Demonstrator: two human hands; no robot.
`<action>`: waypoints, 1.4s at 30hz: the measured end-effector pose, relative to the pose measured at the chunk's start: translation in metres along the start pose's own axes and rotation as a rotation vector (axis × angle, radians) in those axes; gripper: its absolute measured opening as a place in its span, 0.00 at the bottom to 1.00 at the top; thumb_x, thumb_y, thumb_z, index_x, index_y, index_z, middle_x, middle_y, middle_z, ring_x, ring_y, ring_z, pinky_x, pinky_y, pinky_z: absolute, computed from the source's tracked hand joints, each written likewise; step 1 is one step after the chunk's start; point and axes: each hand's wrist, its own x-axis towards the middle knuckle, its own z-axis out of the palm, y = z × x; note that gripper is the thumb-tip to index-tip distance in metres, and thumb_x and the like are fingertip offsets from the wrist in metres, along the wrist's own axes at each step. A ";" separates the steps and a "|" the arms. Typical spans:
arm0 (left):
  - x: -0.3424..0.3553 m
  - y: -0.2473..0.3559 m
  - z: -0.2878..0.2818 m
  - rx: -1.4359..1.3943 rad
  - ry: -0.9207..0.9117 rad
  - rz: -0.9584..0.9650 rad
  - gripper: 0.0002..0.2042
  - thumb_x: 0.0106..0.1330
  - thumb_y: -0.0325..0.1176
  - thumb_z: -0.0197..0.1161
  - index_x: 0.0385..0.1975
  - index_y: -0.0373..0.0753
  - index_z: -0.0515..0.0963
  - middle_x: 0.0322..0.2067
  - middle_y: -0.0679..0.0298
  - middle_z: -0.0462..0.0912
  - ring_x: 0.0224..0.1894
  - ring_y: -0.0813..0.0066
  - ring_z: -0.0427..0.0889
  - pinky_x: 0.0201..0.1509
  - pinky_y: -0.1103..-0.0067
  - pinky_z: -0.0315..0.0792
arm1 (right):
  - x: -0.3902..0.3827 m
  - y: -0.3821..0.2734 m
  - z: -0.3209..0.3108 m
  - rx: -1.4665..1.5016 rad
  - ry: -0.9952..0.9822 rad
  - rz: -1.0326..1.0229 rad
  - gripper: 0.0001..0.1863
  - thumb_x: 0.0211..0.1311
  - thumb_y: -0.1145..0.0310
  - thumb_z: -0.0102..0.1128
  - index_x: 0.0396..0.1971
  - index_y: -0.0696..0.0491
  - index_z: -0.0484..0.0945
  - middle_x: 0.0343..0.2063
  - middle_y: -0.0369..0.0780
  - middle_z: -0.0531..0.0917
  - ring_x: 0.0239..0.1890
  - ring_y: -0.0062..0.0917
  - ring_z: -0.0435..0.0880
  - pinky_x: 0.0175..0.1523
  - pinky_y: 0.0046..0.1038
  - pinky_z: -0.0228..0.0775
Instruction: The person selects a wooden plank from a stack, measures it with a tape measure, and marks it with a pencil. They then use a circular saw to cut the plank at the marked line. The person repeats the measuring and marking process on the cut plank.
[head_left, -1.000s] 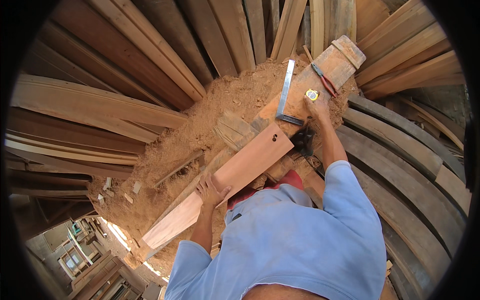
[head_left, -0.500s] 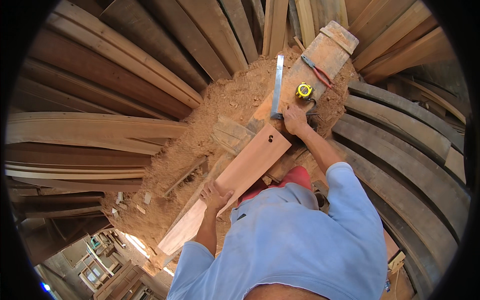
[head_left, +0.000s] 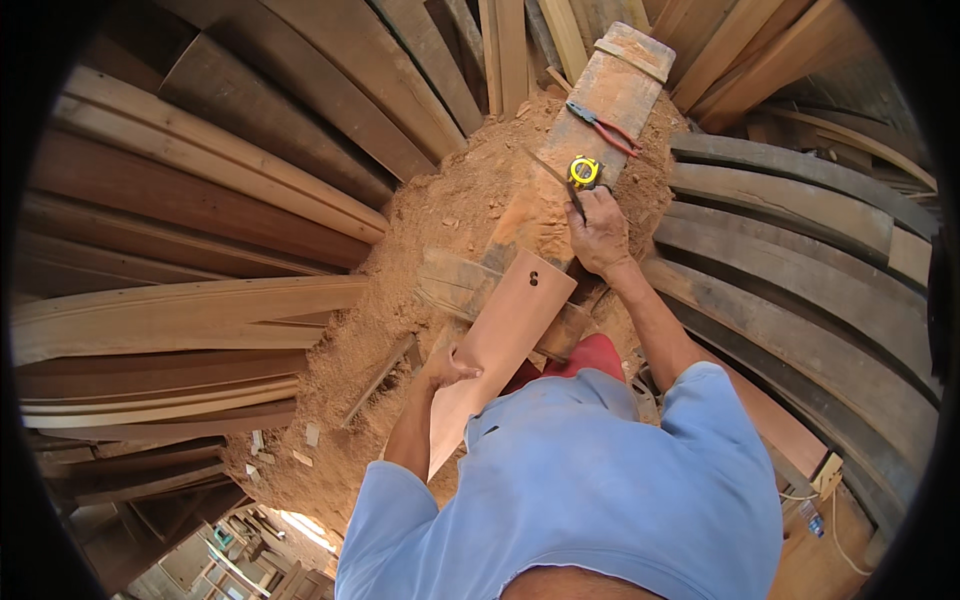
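A long reddish wooden board (head_left: 510,330) lies slanting in front of me, with two dark holes near its far end. My left hand (head_left: 446,372) grips its left edge, thumb on top, the other fingers mostly hidden. My right hand (head_left: 600,232) is closed around the dark end of a try square (head_left: 550,168), whose thin blade shows nearly edge-on. Just beyond that hand, a yellow and black tape measure (head_left: 584,171) sits on the worn plank bench (head_left: 600,90). Red-handled pliers (head_left: 605,128) lie farther up the same bench.
Sawdust (head_left: 385,305) covers the ground around the bench. Long planks (head_left: 200,195) lean at the left and back, and curved dark timbers (head_left: 790,270) are stacked at the right. Small wood offcuts (head_left: 312,434) lie at the lower left. A white cord (head_left: 840,540) hangs at the lower right.
My right hand has picked up the try square from the bench and turned it edge-on. The board has shifted, and my left hand now grips its edge rather than lying across its face.
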 end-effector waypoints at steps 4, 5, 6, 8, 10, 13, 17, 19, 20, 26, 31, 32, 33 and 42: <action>-0.041 0.064 -0.012 0.108 0.075 -0.014 0.45 0.43 0.49 0.85 0.57 0.27 0.72 0.55 0.43 0.82 0.58 0.53 0.82 0.61 0.65 0.75 | -0.017 -0.003 -0.022 0.129 0.248 0.135 0.10 0.73 0.64 0.58 0.37 0.56 0.79 0.27 0.43 0.77 0.32 0.36 0.79 0.39 0.36 0.70; -0.052 0.070 -0.013 0.122 0.129 0.022 0.42 0.44 0.48 0.85 0.55 0.28 0.73 0.54 0.43 0.82 0.57 0.52 0.82 0.60 0.64 0.75 | -0.025 -0.001 -0.025 0.201 0.229 0.219 0.10 0.73 0.64 0.59 0.39 0.57 0.80 0.28 0.41 0.78 0.32 0.31 0.79 0.39 0.34 0.71; -0.063 0.074 -0.016 0.135 0.188 0.056 0.40 0.45 0.47 0.85 0.53 0.29 0.74 0.52 0.43 0.83 0.56 0.50 0.83 0.59 0.63 0.75 | -0.033 0.000 -0.027 0.280 0.208 0.299 0.10 0.73 0.65 0.59 0.40 0.57 0.80 0.28 0.39 0.79 0.33 0.27 0.79 0.40 0.32 0.71; -0.084 0.087 -0.024 0.234 0.235 0.015 0.35 0.47 0.46 0.83 0.49 0.31 0.74 0.49 0.43 0.83 0.54 0.47 0.83 0.57 0.62 0.76 | -0.046 -0.010 -0.026 0.436 0.216 0.427 0.09 0.67 0.68 0.61 0.39 0.59 0.81 0.29 0.43 0.84 0.32 0.30 0.84 0.41 0.33 0.75; -0.100 0.092 -0.022 0.320 0.358 0.060 0.28 0.49 0.42 0.81 0.42 0.33 0.74 0.41 0.43 0.82 0.48 0.41 0.82 0.51 0.58 0.75 | -0.063 -0.013 -0.018 0.570 0.120 0.550 0.09 0.66 0.69 0.62 0.40 0.59 0.82 0.30 0.39 0.84 0.33 0.23 0.82 0.41 0.30 0.75; -0.104 0.100 -0.007 0.457 0.444 0.072 0.25 0.49 0.40 0.79 0.40 0.34 0.74 0.37 0.44 0.80 0.43 0.41 0.80 0.48 0.57 0.74 | -0.093 -0.003 0.019 0.685 0.012 0.636 0.09 0.64 0.71 0.65 0.42 0.58 0.83 0.30 0.33 0.84 0.34 0.16 0.79 0.41 0.26 0.74; -0.096 0.083 0.021 0.262 0.542 0.164 0.24 0.52 0.38 0.77 0.44 0.34 0.74 0.39 0.45 0.80 0.44 0.42 0.81 0.48 0.57 0.75 | -0.122 0.006 0.069 0.729 -0.098 0.745 0.08 0.60 0.72 0.67 0.38 0.58 0.84 0.26 0.33 0.82 0.30 0.16 0.77 0.38 0.25 0.72; -0.097 0.087 0.031 0.193 0.503 0.115 0.27 0.53 0.37 0.76 0.50 0.35 0.74 0.43 0.44 0.81 0.47 0.42 0.81 0.51 0.58 0.75 | -0.132 0.012 0.089 0.732 -0.130 0.740 0.07 0.60 0.73 0.67 0.36 0.58 0.84 0.24 0.33 0.81 0.29 0.16 0.76 0.36 0.26 0.71; -0.098 0.089 0.035 0.161 0.487 0.092 0.28 0.53 0.37 0.75 0.53 0.35 0.74 0.45 0.44 0.81 0.48 0.43 0.82 0.52 0.58 0.76 | -0.130 0.010 0.094 0.744 -0.127 0.744 0.07 0.59 0.72 0.67 0.36 0.59 0.84 0.22 0.33 0.80 0.27 0.16 0.75 0.34 0.26 0.69; -0.092 0.073 0.053 0.261 0.594 0.184 0.31 0.54 0.34 0.74 0.58 0.34 0.71 0.49 0.45 0.81 0.48 0.43 0.83 0.49 0.59 0.78 | -0.111 -0.006 0.085 0.747 -0.212 0.761 0.10 0.62 0.73 0.65 0.41 0.60 0.85 0.27 0.38 0.85 0.31 0.18 0.80 0.40 0.28 0.74; -0.092 0.071 0.056 0.284 0.627 0.234 0.31 0.53 0.33 0.74 0.57 0.32 0.70 0.51 0.44 0.80 0.46 0.42 0.83 0.48 0.58 0.78 | -0.107 -0.003 0.079 0.595 -0.363 0.762 0.11 0.64 0.72 0.64 0.44 0.61 0.85 0.30 0.39 0.87 0.34 0.20 0.83 0.43 0.30 0.75; -0.092 0.073 0.055 0.283 0.625 0.236 0.31 0.53 0.33 0.74 0.57 0.32 0.70 0.51 0.44 0.80 0.46 0.42 0.83 0.48 0.58 0.78 | -0.106 -0.002 0.079 0.579 -0.377 0.753 0.12 0.64 0.72 0.65 0.44 0.61 0.85 0.30 0.39 0.87 0.34 0.20 0.83 0.43 0.30 0.75; -0.091 0.071 0.056 0.294 0.629 0.228 0.31 0.52 0.33 0.75 0.56 0.32 0.71 0.51 0.44 0.80 0.46 0.42 0.83 0.48 0.57 0.78 | -0.107 0.000 0.080 0.590 -0.384 0.765 0.12 0.64 0.71 0.65 0.44 0.61 0.85 0.30 0.39 0.87 0.34 0.20 0.83 0.43 0.30 0.75; -0.092 0.089 0.037 0.131 0.427 0.080 0.35 0.55 0.37 0.74 0.60 0.31 0.66 0.54 0.43 0.79 0.50 0.41 0.82 0.53 0.58 0.77 | -0.099 0.001 0.074 0.629 -0.430 0.838 0.12 0.64 0.72 0.65 0.44 0.62 0.85 0.32 0.37 0.88 0.35 0.18 0.82 0.45 0.28 0.75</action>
